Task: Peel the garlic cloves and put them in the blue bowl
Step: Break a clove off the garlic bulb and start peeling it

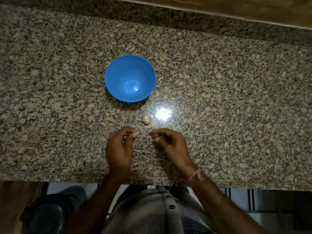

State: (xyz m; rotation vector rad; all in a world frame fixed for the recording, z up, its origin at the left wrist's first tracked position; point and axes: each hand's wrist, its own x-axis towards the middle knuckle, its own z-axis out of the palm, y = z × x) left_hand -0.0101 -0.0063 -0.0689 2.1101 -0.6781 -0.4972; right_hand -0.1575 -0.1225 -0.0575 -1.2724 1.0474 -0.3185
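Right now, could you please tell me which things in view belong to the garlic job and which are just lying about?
Belongs to the job: blue bowl, empty; garlic bulb, on the granite counter near it, not touching; left hand and right hand, fingers curled, contents unclear.
Just lying about: dark rounded object on the floor; striped mat.

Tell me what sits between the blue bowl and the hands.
One garlic bulb lies on the counter between them, touching neither; seen in the head view.

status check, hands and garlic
Left hand and right hand curled, grip unclear. Garlic bulb whole on counter. Blue bowl empty. Nothing between them.
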